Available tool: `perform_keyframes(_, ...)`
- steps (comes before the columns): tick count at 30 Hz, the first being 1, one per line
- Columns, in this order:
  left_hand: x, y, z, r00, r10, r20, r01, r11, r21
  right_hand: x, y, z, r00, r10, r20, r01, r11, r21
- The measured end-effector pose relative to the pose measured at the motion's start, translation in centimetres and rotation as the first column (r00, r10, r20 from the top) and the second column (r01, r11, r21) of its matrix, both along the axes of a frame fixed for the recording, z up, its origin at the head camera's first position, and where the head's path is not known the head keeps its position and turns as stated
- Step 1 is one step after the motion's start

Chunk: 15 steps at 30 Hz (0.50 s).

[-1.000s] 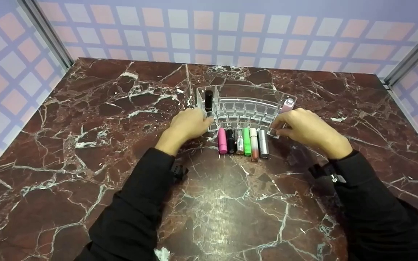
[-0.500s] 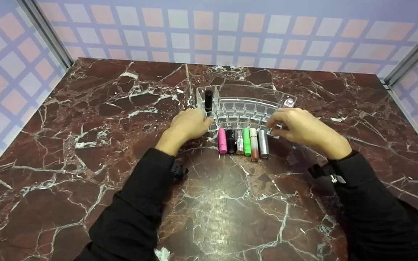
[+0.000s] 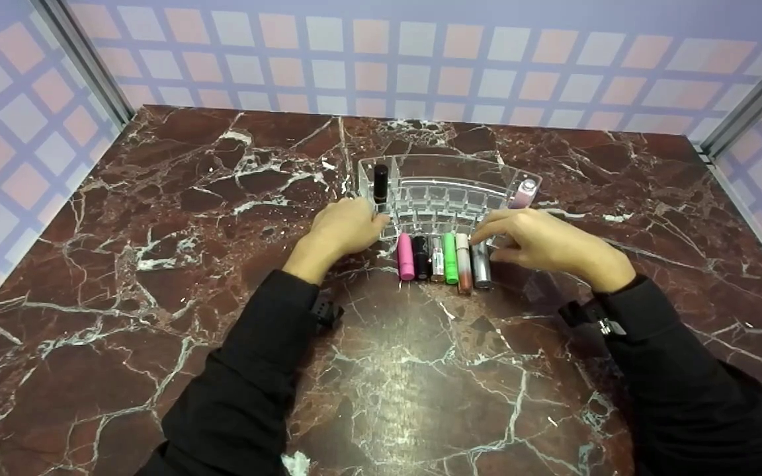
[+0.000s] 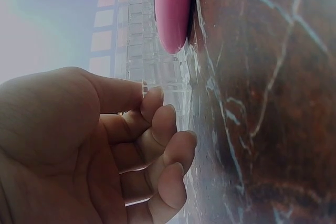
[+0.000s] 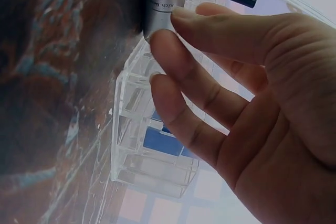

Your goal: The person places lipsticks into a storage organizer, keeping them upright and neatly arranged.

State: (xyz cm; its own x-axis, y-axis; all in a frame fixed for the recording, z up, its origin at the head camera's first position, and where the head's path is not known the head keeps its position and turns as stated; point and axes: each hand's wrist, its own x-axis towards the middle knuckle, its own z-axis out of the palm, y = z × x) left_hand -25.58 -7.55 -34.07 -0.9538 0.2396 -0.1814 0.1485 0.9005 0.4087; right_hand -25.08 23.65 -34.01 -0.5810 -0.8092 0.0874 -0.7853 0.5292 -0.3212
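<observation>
L hand (image 3: pixel 346 226) is pinching the near L corner of the clear stand (image 3: pixel 452 183), thumb and forefinger meeting at its edge, other fingers curling in alongside. R hand (image 3: pixel 536 241) is hovering w/ fingers loosely bent and spread apart, thumb and forefinger framing the silver tube (image 3: pixel 481 270); can't tell if they're touching it. That tube's lying right at the R fingertips, on the hand's L side, and it's ending the row in front of the stand. Next to it, going L, are lying the white-and-red tube (image 3: pixel 464 268), green tube (image 3: pixel 450 261), small see-through tube (image 3: pixel 437 260), black tube (image 3: pixel 421 258) and pink tube (image 3: pixel 406 258), the pink one sitting nr the L hand. In the stand, a dark tube (image 3: pixel 380 184) is standing in the L end compartment and a pale pink bottle (image 3: pixel 524 194) is leaning in the R one. Everything's resting on a dark red marbled table (image 3: pixel 407 396), checked wall (image 3: pixel 381 66) rising behind.
</observation>
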Motion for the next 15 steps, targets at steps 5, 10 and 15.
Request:
perform_keyframes(5,0.06,-0.03,0.08,1.000,-0.008,-0.010,0.008,1.000,-0.002,0.05,0.00,0.00,1.000,0.006,0.019,-0.006,1.000,0.007)
perform_keyframes(10,0.10,-0.02,0.11,1.000,-0.004,-0.003,0.004,1.000,-0.001,0.11,0.00,0.05,1.000,0.003,0.030,-0.003,1.000,0.021)
perform_keyframes(15,0.10,-0.04,0.09,1.000,-0.008,-0.006,0.008,1.000,0.004,0.12,0.02,0.06,0.999,-0.006,0.046,0.005,0.999,0.034)
